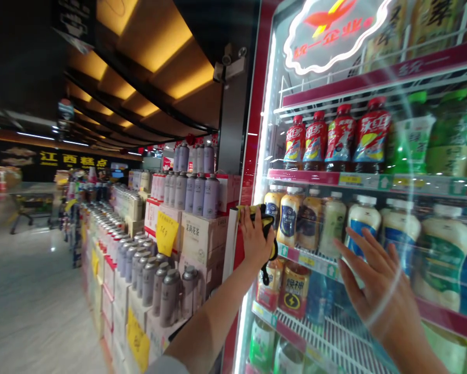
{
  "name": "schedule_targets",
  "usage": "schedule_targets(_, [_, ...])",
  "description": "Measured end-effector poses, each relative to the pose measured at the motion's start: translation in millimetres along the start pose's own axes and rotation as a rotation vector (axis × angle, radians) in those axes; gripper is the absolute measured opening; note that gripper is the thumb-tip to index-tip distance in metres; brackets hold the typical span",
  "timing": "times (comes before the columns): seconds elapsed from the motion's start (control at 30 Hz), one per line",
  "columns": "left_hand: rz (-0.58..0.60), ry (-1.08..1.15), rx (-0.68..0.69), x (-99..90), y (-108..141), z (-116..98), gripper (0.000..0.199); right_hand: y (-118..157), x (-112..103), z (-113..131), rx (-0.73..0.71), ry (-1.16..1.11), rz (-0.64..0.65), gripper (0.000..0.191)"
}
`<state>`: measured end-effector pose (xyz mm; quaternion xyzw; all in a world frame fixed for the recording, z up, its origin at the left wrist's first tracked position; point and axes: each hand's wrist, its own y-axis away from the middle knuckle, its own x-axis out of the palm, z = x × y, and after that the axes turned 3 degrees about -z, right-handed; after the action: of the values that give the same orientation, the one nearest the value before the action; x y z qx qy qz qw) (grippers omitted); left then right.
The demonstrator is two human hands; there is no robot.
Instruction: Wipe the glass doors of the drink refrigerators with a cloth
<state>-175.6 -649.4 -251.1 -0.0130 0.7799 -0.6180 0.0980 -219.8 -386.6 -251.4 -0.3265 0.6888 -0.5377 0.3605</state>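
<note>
Two bare hands are held up in front of a lit drinks fridge [251, 130]. A black-and-yellow item [268, 221] is found at the fridge's left edge, partly covered by the left hand [256, 246]. Its body is mostly black and looks soft, a yellow strip is seen along its top, and a yellow curve is shown at its lower right; what kind of thing it is cannot be told. Its top is stretched roughly sideways, with the right end set slightly lower, while a thin black cord [265, 275] is hung straight down from it; the full long axis is hidden by the hand. The left fingers are slightly parted and laid over the item, but whether it is pinched cannot be told, as the thumb is not shown.

The right hand [381, 285] is raised with its fingers spread, and nothing is seen held in it. Just beyond it, a white-capped bottle with a blue label [363, 221] is stood upright on the middle shelf, its cap pointed up. Red-capped bottles [340, 137] are lined up one shelf above. To the left, lilac bottles [210, 197] are stacked on cartons [202, 236].
</note>
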Motion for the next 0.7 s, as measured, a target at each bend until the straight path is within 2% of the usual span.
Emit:
schedule_targets(0.07, [-0.019, -0.028, -0.041, 1.6, -28.4, -6.9, 0.067, -7.0, -4.6, -0.1, -0.003, -0.011, -0.031, 0.031])
schedule_targets(0.13, [-0.03, -0.044, -0.06, 2.9, -35.0, -10.1, 0.068, -7.7, -8.8, -0.4, 0.001, -0.017, -0.063, 0.03])
schedule_targets(0.2, [-0.021, -0.044, -0.039, 2.6, -11.8, -7.4, 0.068, 0.0, -11.8, -0.5, 0.014, -0.02, -0.08, 0.031])
schedule_targets(0.33, [0.039, -0.013, 0.019, -1.7, 71.8, 7.2, 0.068, 27.5, -16.7, -0.3, 0.05, -0.041, -0.063, 0.035])
schedule_targets(0.4, [0.042, 0.007, -0.031, -2.1, 86.8, 7.5, 0.065, 36.7, -20.3, -1.2, 0.055, -0.053, -0.049, 0.038])
schedule_targets(0.47, [0.007, 0.025, -0.126, 0.4, 68.6, -3.4, 0.061, 39.4, -24.3, -4.1, 0.059, -0.065, -0.052, 0.042])
schedule_targets(0.57, [-0.052, 0.046, -0.19, 6.0, 10.7, -37.0, 0.062, 36.7, -27.0, -12.5, 0.04, -0.082, -0.07, 0.05])
schedule_targets(0.63, [-0.067, 0.043, -0.133, 7.4, -12.8, -59.0, 0.068, 36.3, -24.5, -19.5, 0.021, -0.082, -0.072, 0.057])
schedule_targets(0.7, [-0.041, 0.06, 0.035, 5.4, -7.8, -69.2, 0.072, 39.8, -19.3, -26.4, 0.016, -0.081, -0.071, 0.062])
